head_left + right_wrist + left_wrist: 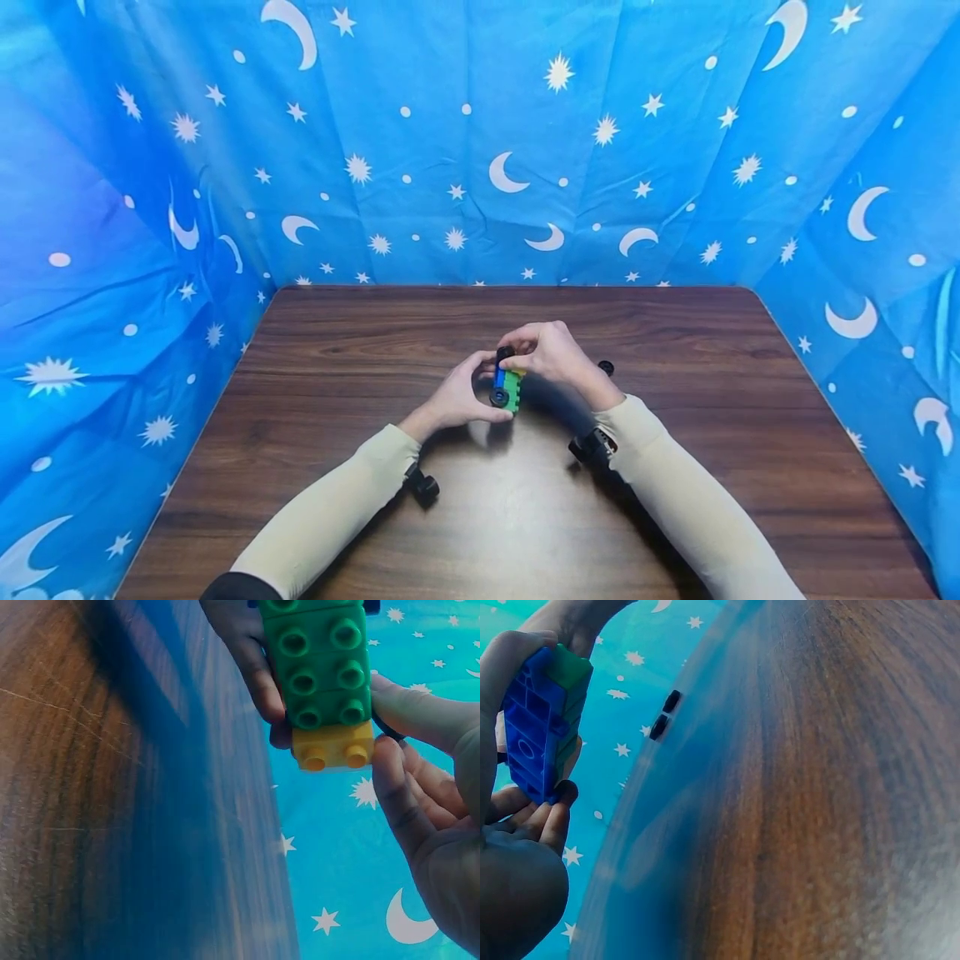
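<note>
A toy brick car with a blue base (pixel 532 727), green studded bricks (pixel 322 675) and a yellow brick (pixel 334 746) at one end is held up above the table. My left hand (pixel 455 396) grips its far end and side between thumb and fingers. At the yellow end, my right hand (pixel 551 352) pinches around a black wheel (pixel 385 729), mostly hidden by the fingers. Another black wheel (pixel 499 397) shows at the near end of the blue base. Studs on the green and yellow bricks face the right wrist camera.
Beyond my right wrist, small black wheels (pixel 664 715) lie on the brown wooden table (pixel 360 350). A blue cloth (pixel 480 167) with white moons and stars hangs behind the table and along both sides. Each sleeve carries a black wrist camera (pixel 592 448).
</note>
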`<state>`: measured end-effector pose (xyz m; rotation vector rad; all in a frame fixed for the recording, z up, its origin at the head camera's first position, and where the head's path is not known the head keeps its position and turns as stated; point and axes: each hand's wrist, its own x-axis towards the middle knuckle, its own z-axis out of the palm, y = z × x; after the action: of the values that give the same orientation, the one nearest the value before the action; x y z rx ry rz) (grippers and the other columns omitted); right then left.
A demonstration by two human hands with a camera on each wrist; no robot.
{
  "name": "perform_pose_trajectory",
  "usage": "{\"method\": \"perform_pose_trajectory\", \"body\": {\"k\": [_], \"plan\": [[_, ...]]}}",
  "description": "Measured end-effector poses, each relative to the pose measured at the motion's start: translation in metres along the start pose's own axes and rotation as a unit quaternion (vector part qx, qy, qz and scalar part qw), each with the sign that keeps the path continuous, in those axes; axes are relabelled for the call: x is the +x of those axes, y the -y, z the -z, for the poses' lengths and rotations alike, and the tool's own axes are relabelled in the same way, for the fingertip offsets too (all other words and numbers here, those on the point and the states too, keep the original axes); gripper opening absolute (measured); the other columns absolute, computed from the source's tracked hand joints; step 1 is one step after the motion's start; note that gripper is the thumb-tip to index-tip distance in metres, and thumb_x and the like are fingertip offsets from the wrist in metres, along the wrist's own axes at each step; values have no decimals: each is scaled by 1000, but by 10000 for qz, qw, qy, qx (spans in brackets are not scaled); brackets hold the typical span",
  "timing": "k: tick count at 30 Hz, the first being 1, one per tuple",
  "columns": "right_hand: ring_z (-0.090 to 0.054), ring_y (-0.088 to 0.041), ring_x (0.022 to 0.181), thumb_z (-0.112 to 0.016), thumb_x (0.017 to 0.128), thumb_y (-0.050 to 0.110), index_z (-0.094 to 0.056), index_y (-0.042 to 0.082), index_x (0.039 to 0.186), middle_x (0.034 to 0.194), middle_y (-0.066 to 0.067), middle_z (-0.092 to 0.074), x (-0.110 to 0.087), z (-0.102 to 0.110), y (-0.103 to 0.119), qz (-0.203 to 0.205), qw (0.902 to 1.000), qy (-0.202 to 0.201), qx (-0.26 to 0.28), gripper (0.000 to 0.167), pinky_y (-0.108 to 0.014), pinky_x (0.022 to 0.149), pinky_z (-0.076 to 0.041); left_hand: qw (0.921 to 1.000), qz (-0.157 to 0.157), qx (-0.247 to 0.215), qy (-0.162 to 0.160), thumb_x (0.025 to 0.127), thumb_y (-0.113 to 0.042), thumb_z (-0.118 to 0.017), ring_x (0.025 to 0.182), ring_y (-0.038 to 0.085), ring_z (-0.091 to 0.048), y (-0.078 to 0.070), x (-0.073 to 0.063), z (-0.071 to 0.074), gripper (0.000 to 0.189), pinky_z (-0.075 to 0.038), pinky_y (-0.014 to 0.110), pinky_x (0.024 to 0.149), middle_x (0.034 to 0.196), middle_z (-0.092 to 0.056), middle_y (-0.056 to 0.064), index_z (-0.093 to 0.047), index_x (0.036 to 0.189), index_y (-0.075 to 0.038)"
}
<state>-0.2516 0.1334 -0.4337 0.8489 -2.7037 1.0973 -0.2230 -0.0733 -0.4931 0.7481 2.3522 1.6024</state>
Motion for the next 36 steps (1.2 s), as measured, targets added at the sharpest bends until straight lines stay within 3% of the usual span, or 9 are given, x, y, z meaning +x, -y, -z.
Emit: {"method": "perform_pose_trajectory", "body": {"k": [9, 25, 36], "plan": [[-64, -7, 68, -84, 76, 26, -78, 16, 96, 86, 5, -71, 0, -3, -3, 270, 9990, -344, 57, 23, -22, 60, -55, 9997, -141, -186, -43, 65, -15, -89, 119, 28, -58, -1, 1, 0, 89, -45, 36, 106, 128, -57, 15, -42, 139, -2], [-55, -9, 63, -84, 75, 26, -78, 9, 93, 78, 3, -65, 0, -7, -3, 799, 9928, -890, -65, 25, -22, 53, -47, 9997, -200, -83, -143, 63, -16, -91, 120, 24, -58, -2, 2, 2, 91, -44, 33, 106, 130, -57, 11, -43, 139, -6], [-52, -7, 61, -80, 77, 28, -77, 10, 92, 73, 3, -63, -3, -2, 0, 847, 9893, -1150, -311, 24, -22, 52, -45, 9989, -430, 82, -178, 62, -21, -92, 121, 24, -57, -9, 1, 4, 94, -45, 39, 106, 130, -57, 10, -42, 141, -7]]}}
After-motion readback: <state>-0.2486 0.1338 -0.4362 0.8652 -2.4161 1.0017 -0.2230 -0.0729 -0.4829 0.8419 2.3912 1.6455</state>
